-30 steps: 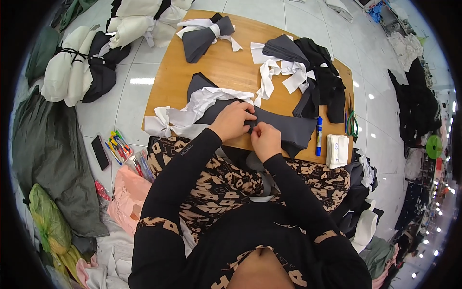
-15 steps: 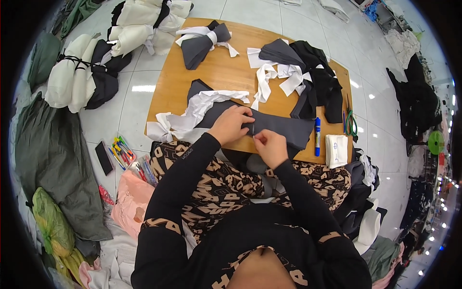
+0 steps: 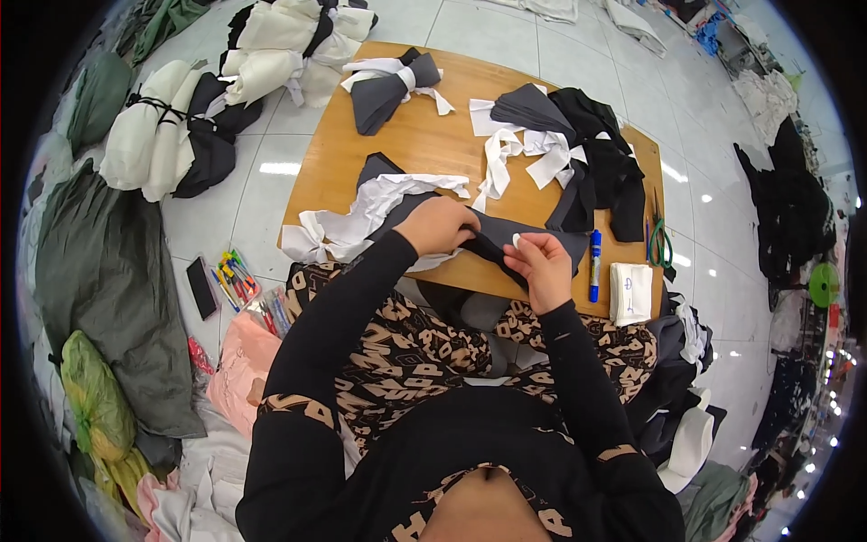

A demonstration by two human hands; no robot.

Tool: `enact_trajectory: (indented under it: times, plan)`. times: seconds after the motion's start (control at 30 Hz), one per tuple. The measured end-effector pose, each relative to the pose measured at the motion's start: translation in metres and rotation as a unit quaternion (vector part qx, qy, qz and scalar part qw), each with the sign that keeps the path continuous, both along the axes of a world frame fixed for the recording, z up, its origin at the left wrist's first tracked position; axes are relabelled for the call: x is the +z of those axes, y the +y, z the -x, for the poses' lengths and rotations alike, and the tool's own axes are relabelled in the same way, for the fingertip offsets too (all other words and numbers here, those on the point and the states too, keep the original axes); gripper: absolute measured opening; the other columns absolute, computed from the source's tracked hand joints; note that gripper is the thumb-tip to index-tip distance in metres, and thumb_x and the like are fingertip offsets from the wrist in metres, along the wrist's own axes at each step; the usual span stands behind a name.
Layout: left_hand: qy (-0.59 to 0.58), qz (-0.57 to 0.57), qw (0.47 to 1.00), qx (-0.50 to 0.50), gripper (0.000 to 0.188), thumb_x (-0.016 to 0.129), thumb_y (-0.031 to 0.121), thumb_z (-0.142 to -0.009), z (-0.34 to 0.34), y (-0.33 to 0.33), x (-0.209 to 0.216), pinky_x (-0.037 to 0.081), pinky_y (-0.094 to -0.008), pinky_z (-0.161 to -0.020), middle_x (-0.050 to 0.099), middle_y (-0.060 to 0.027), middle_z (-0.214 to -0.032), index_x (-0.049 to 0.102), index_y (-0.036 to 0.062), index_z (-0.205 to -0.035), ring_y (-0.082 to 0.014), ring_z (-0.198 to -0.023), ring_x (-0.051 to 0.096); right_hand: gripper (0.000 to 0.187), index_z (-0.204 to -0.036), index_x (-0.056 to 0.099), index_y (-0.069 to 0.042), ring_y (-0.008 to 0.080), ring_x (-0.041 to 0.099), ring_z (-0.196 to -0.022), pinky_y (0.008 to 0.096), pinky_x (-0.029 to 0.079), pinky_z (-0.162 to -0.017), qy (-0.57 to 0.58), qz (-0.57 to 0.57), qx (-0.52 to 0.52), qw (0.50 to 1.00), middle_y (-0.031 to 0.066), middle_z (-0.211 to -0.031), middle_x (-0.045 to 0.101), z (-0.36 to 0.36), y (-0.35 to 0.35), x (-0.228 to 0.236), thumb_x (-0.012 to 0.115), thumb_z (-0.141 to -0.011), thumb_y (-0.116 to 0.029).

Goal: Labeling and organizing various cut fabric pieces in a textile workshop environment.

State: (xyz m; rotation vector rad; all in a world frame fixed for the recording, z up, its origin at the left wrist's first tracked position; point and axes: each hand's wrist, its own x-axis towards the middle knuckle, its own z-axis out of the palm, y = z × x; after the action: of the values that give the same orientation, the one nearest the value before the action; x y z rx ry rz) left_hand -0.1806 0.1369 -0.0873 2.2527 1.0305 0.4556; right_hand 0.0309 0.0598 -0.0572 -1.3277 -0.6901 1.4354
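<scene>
Bundle (image 3: 384, 101) tied, far-left corner of desk (image 3: 461, 104); grey cloth (image 3: 498, 228) unbundled, near edge. Left hand (image 3: 438, 226): fingers clamped on it; right hand (image 3: 544, 269): cannot tell.

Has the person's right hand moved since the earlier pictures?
Yes. The right hand has moved rightward, closer to the blue marker lying on the wooden table.

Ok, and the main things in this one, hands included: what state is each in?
Left hand, fingers curled on dark grey fabric
Right hand, pinching a small white piece
Dark grey fabric, spread on the table, partly covered by the hands
White cloth strip, crumpled
Grey bundle, tied with white cloth
Blue marker, lying down
Green-handled scissors, lying down, blades unclear
White rolls, bound with black cord
</scene>
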Motion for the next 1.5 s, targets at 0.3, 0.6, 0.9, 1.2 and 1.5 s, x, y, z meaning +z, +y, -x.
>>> enact_trajectory:
  times: [0.3, 0.6, 0.9, 1.2, 1.5]
  plan:
    - [0.023, 0.089, 0.995, -0.028, 0.022, 0.072, 0.023, -0.077, -0.004, 0.031, -0.001, 0.050, -0.0401, -0.081, 0.069, -0.0145, -0.089, 0.072, 0.0080, -0.093, -0.0322, -0.090, 0.065, 0.009, -0.096, 0.061, 0.000, 0.0098, 0.064, -0.080, 0.0202, 0.051, -0.072, -0.086, -0.064, 0.053, 0.993, 0.0052, -0.087, 0.067, 0.022, -0.014, -0.030, 0.065, -0.090, -0.005]
    - [0.039, 0.031, 0.999, -0.006, 0.025, 0.071, 0.021, -0.078, -0.011, 0.030, -0.005, 0.050, -0.0399, -0.081, 0.068, -0.0164, -0.091, 0.065, 0.0052, -0.098, -0.0341, -0.091, 0.064, 0.006, -0.093, 0.062, 0.001, 0.0056, 0.059, -0.070, 0.0193, 0.047, -0.064, -0.179, -0.140, 0.025, 0.973, 0.0021, -0.081, 0.065, 0.017, 0.003, -0.030, 0.064, -0.088, -0.002]
    - [-0.026, 0.067, 0.997, 0.012, 0.027, 0.072, 0.017, -0.077, -0.004, 0.031, -0.014, 0.049, -0.0395, -0.078, 0.066, -0.0153, -0.091, 0.056, 0.0067, -0.096, -0.0333, -0.090, 0.064, 0.008, -0.077, 0.061, -0.002, 0.0345, 0.062, -0.071, 0.0423, 0.049, -0.066, -0.502, -0.118, 0.064, 0.855, 0.0156, -0.073, 0.062, 0.066, 0.013, -0.051, 0.065, -0.076, -0.008]
    - [-0.047, 0.087, 0.995, 0.001, 0.026, 0.072, 0.017, -0.078, 0.001, 0.032, -0.022, 0.049, -0.0386, -0.078, 0.066, -0.0143, -0.090, 0.058, 0.0066, -0.097, -0.0324, -0.089, 0.064, 0.009, -0.077, 0.064, 0.001, 0.0225, 0.066, -0.059, 0.0316, 0.051, -0.058, -0.468, -0.067, 0.128, 0.872, 0.0137, -0.066, 0.066, 0.063, 0.006, -0.035, 0.065, -0.078, -0.008]
    - [-0.048, 0.087, 0.995, 0.009, 0.027, 0.072, 0.017, -0.077, -0.002, 0.030, -0.020, 0.049, -0.0391, -0.077, 0.067, -0.0144, -0.090, 0.058, 0.0070, -0.098, -0.0328, -0.088, 0.064, 0.007, -0.077, 0.064, 0.001, 0.0182, 0.065, -0.053, 0.0302, 0.051, -0.055, -0.491, -0.086, 0.175, 0.849, 0.0115, -0.064, 0.066, 0.060, 0.004, -0.053, 0.066, -0.077, -0.006]
